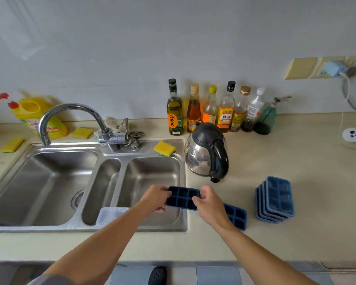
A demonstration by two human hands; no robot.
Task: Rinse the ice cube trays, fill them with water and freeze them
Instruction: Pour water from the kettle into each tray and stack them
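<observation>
Low in the centre of the frame I have the dark blue ice cube tray [183, 197] held over the right rim of the steel sink [90, 228], its six cells facing up. I cannot tell whether they hold water. A clear plastic box [109, 214] sits at the sink's near edge, just left of my left forearm. On the desk [296, 161] at lower right a stack of lighter blue trays [275, 199] stands nested, and another blue tray [236, 215] lies flat under my right forearm. My left hand [155, 197] grips the held tray's left end and my right hand [209, 202] its right end, fingers curled round the rim on both sides.
</observation>
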